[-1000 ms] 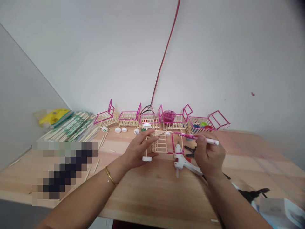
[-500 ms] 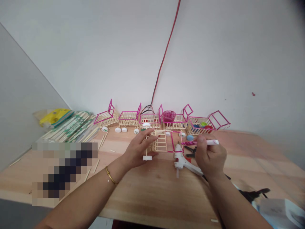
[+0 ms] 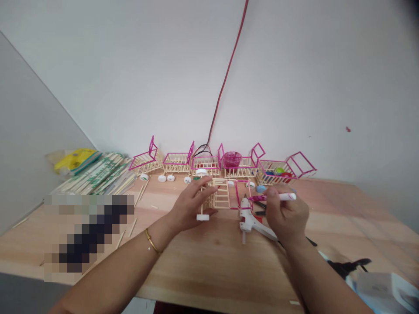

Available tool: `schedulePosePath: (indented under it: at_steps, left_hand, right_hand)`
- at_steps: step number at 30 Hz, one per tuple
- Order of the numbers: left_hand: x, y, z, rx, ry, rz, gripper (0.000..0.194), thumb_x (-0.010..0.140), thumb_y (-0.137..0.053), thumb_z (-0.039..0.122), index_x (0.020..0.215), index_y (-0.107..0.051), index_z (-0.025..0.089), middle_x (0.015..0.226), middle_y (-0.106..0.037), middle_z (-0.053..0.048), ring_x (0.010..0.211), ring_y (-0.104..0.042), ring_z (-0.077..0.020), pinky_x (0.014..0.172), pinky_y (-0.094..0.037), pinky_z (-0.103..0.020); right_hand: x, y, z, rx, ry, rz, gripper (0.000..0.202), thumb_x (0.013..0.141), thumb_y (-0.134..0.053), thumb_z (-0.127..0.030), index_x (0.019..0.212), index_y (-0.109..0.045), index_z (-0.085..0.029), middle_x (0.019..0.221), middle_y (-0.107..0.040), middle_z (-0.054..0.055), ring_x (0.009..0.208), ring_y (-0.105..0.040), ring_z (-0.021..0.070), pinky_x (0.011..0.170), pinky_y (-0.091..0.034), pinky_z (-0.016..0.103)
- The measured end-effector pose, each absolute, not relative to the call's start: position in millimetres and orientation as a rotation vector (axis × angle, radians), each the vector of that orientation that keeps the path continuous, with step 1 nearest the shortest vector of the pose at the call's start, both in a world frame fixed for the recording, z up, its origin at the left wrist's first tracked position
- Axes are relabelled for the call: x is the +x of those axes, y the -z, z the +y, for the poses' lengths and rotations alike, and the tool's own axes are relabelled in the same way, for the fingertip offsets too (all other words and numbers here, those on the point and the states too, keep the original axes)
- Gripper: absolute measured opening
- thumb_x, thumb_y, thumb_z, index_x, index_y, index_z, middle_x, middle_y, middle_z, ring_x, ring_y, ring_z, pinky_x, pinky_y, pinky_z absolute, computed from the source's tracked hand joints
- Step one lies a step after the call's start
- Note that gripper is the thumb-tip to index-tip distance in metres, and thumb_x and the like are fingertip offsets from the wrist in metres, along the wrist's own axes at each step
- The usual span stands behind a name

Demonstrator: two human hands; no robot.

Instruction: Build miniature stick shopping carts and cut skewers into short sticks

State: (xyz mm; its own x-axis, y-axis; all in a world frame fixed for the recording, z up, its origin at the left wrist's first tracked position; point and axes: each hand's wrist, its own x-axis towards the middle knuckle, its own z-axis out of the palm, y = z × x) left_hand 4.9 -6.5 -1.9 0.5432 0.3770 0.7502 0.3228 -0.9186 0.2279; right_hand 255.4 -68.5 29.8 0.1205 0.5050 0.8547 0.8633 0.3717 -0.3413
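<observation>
My left hand is closed around the wheeled end of a small stick-built cart, which has white disc wheels and a pink-coloured frame at its right end. In my right hand is a white marker, pinched between thumb and fingers. Its pink tip touches or nearly touches the right bar of the cart's pink frame. Just below that frame lies a white glue gun, partly under the cart's end.
Along the wall stand several similar carts with pink rims, one bearing a pink cup. Bagged sticks and a yellow packet lie at left. Loose sticks are scattered nearby. At lower right is a pale box.
My right hand and the marker have shifted slightly left, the tip staying at the frame's right bar. My left hand and the cart have hardly moved.
</observation>
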Motion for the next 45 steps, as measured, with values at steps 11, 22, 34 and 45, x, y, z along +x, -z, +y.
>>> schedulePosePath:
  at_steps: [11,22,34,45]
  left_hand:
    - [4.6,1.9,-7.1,2.738,-1.33,0.589,0.058,0.08,-0.067,0.026,0.132,-0.042,0.022,0.138,-0.042,-0.018,0.123,-0.047,-0.0268,0.097,-0.047,-0.046]
    - [4.9,0.7,-7.4,2.746,-1.318,0.585,0.057,0.081,-0.067,0.027,0.132,-0.042,0.022,0.138,-0.042,-0.018,0.124,-0.047,-0.0272,0.097,-0.047,-0.046]
    - [5.8,2.1,-7.0,2.748,-1.329,0.594,0.057,0.081,-0.067,0.028,0.132,-0.043,0.022,0.138,-0.043,-0.018,0.122,-0.048,-0.0269,0.096,-0.048,-0.046]
    - [5.5,2.3,-7.0,2.742,-1.33,0.602,0.056,0.081,-0.066,0.028,0.132,-0.043,0.021,0.137,-0.043,-0.018,0.121,-0.048,-0.0265,0.096,-0.047,-0.046]
  right_hand:
    - [256.7,-29.0,-63.8,-1.262,0.423,-1.54,0.018,0.091,-0.05,-0.029,0.081,-0.061,-0.019,0.075,-0.065,0.004,0.071,-0.061,0.0175,0.065,-0.046,0.03]
    - [256.3,-29.3,-63.8,-1.201,0.409,-1.552,0.014,0.089,-0.052,-0.024,0.078,-0.059,-0.019,0.073,-0.062,0.003,0.071,-0.059,0.0175,0.066,-0.045,0.03]
    - [254.0,-32.4,-70.1,-1.173,0.336,-1.655,0.026,0.088,-0.052,-0.018,0.062,-0.048,-0.02,0.058,-0.047,-0.002,0.056,-0.047,0.0122,0.056,-0.034,0.027]
    - [254.7,-31.8,-66.3,-1.032,0.327,-1.628,0.006,0.084,-0.061,-0.017,0.078,-0.062,-0.019,0.071,-0.061,0.002,0.068,-0.055,0.0166,0.066,-0.042,0.032]
